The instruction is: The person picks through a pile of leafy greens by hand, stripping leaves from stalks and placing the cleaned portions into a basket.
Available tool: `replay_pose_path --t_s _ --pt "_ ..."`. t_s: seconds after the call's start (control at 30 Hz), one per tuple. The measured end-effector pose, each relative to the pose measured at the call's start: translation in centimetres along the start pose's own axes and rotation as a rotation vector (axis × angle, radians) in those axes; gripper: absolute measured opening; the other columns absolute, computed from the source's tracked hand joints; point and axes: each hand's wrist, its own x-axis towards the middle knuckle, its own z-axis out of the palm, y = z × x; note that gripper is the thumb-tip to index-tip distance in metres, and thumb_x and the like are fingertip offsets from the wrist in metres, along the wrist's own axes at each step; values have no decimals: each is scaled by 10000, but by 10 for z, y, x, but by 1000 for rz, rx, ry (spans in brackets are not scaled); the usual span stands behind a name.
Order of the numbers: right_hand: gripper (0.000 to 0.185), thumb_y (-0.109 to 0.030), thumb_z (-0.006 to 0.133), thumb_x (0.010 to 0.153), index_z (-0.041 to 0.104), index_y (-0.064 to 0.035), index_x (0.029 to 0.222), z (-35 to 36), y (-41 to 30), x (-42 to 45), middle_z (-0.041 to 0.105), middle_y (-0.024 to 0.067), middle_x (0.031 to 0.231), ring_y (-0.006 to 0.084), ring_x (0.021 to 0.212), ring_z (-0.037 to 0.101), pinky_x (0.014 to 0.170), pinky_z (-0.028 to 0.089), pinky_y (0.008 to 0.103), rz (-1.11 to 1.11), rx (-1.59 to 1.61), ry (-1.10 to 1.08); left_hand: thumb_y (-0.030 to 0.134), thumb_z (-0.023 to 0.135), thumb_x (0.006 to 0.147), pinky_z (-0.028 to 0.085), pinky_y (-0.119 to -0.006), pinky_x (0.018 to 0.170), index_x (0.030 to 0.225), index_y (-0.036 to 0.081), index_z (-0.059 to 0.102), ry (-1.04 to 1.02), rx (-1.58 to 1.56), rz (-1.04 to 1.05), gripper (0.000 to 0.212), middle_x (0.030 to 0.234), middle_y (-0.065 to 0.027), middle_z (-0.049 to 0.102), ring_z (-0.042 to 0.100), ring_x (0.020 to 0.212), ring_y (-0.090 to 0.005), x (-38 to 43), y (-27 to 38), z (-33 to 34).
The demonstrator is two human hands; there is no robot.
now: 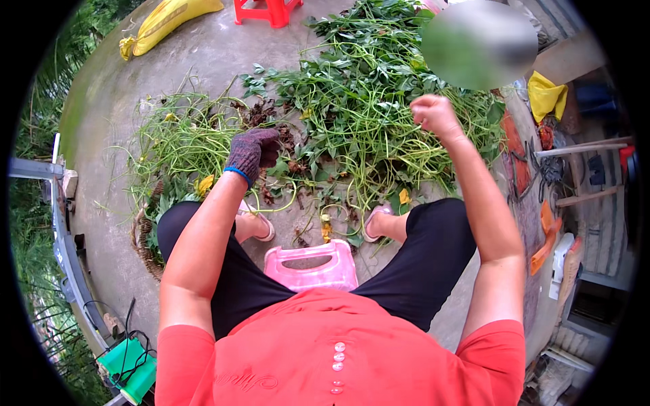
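Note:
My left hand (254,151), in a dark knitted glove with a blue cuff, is half curled over the gap between two heaps of cut vines; whether it holds anything is unclear. My bare right hand (431,114) is raised over the right side of the larger heap of leafy green vines (355,116), its fingers bent, and I cannot tell if a stem is between them. To the left lies a smaller heap of pale green stems (177,134). Brown withered leaves (261,112) and a few yellow flowers (204,184) lie among them.
A pink plastic stool (310,283) is between my legs. Beside my left knee stands a woven basket (147,254) with leaves. A tied yellow sack (175,23) and a red plastic stool (269,12) are at the far side. Orange and yellow cloths (547,96) lie at the right.

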Motion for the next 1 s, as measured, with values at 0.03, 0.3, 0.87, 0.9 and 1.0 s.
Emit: replay_pose_path --t_s 0.03,0.3,0.87,0.9,1.0 --pt "257 -147 687 788 721 -112 1040 14 38 23 705 50 769 142 667 660 640 534 294 28 -133 -32 271 708 813 535 -292 617 950 51 698 -60 25 2 259 796 -71 686 648 660 -174 0 7 7" --pt "565 -79 565 787 567 -334 1291 122 91 104 621 106 1168 316 1062 583 909 462 418 -89 -1025 -71 248 678 813 503 -258 635 978 5 699 -91 541 142 295 772 -48 658 611 664 -112 17 25 8" --pt "185 -157 514 875 632 -147 1017 200 98 112 598 132 1031 331 1020 582 866 416 448 -139 -1011 -56 297 694 804 512 -260 676 1042 -2 703 -157 578 101 382 800 -55 687 626 696 -113 16 28 5" --pt "175 -166 527 871 632 -148 1010 199 92 107 600 124 1027 325 1010 585 857 421 442 -187 -1002 -18 301 697 804 508 -259 665 1038 -3 704 -155 575 106 384 794 -55 685 618 686 -109 16 28 5" --pt "148 -240 598 862 634 -156 978 189 67 90 612 101 988 319 945 608 796 457 438 -343 -932 127 313 706 801 494 -251 632 1016 0 708 -162 568 168 380 784 -49 681 598 662 -99 18 23 4"
